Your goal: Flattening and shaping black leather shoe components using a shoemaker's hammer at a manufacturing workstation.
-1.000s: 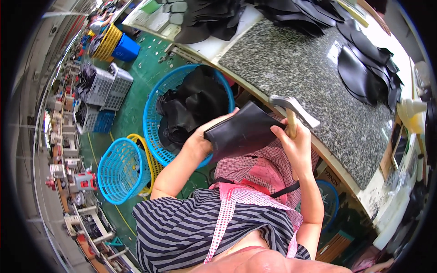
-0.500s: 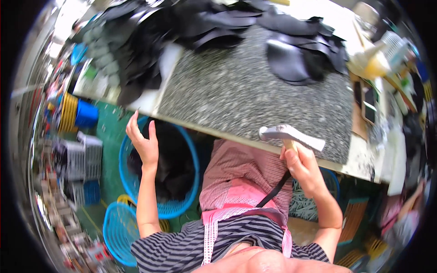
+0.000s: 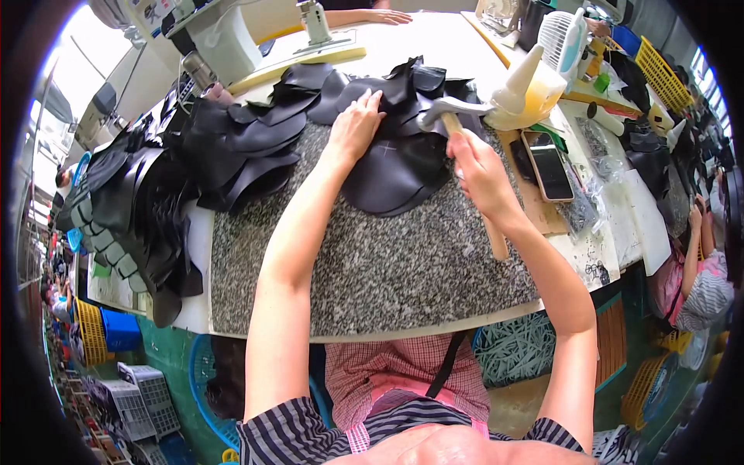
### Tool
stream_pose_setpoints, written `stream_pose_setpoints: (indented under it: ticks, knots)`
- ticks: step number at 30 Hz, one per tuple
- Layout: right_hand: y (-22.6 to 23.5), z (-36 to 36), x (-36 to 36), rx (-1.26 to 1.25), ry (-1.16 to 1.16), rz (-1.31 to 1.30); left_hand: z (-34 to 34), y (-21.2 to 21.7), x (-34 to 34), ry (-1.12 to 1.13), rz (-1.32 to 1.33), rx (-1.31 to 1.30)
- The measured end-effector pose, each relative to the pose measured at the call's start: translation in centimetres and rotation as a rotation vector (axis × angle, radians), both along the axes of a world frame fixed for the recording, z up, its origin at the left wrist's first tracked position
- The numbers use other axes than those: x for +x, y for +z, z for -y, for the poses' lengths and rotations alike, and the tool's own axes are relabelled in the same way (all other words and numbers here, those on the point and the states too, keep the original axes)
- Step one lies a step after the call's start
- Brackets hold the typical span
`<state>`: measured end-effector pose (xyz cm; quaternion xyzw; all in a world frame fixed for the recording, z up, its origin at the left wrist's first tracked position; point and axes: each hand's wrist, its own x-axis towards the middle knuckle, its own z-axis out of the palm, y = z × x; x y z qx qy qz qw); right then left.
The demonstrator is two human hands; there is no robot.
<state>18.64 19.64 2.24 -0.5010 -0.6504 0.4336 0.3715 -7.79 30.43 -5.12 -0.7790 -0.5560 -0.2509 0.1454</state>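
Note:
My left hand (image 3: 358,125) reaches over the bench onto overlapping black leather-like pieces (image 3: 395,174). Its fingers are stretched out and rest on top of one piece, with the thumb slightly apart. A hammer (image 3: 494,236) is gripped in my right hand (image 3: 482,172), closed around the wooden handle. The metal head points away from me, above the right side of the same pieces. A pale cross mark shows on the nearest rounded piece. These pieces lie on a speckled grey stone slab (image 3: 372,275).
More black pieces (image 3: 232,147) are heaped at the left. On the right are a phone (image 3: 548,167), a pale cone-topped container (image 3: 519,93) and a small fan (image 3: 559,39). A machine (image 3: 314,23) and another person's hand (image 3: 387,16) are at the far side. A blue basket (image 3: 203,387) stands below the bench.
My left hand has moved from beside the bench edge to the black pieces. My right hand has carried the hammer forward over the slab. The view has shifted toward the far side.

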Motion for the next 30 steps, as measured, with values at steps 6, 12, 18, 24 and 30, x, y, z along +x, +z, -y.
stream_pose_setpoints:
  ticks: [6,12,18,24,30]
  knots:
    - [-1.8,-6.3,-3.4,0.076,0.055,0.189,-0.4,4.1,-1.5,-0.034,0.054,0.220]
    - [-3.9,-6.6,-4.3,0.195,-0.009,0.278,12.4,16.3,-3.6,0.038,-0.032,0.541]
    - [-1.7,-4.0,-3.3,-0.225,0.054,0.019,23.0,11.4,-0.6,-0.267,-0.533,0.139]
    - [-1.9,0.8,-4.6,-0.088,0.248,0.093,28.9,4.6,2.7,-0.372,-0.378,-0.134]
    - [-2.7,0.6,-6.7,-0.075,0.216,0.152,31.1,3.4,5.2,-0.486,-0.267,-0.187]
